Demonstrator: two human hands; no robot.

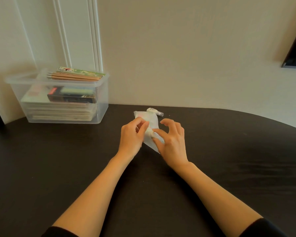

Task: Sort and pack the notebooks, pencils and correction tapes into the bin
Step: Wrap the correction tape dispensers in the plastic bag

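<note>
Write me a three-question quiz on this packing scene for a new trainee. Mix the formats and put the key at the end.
1. True or false: the pencils lie at the top of the clear bin, above the stacked notebooks.
2. What do the left hand and right hand hold between them? A) a notebook B) a white packet C) a pencil
3. Fill in: the correction tape lies on the dark table, just ____ the white packet, on the wall side.
Key: 1 true; 2 B; 3 behind.
</note>
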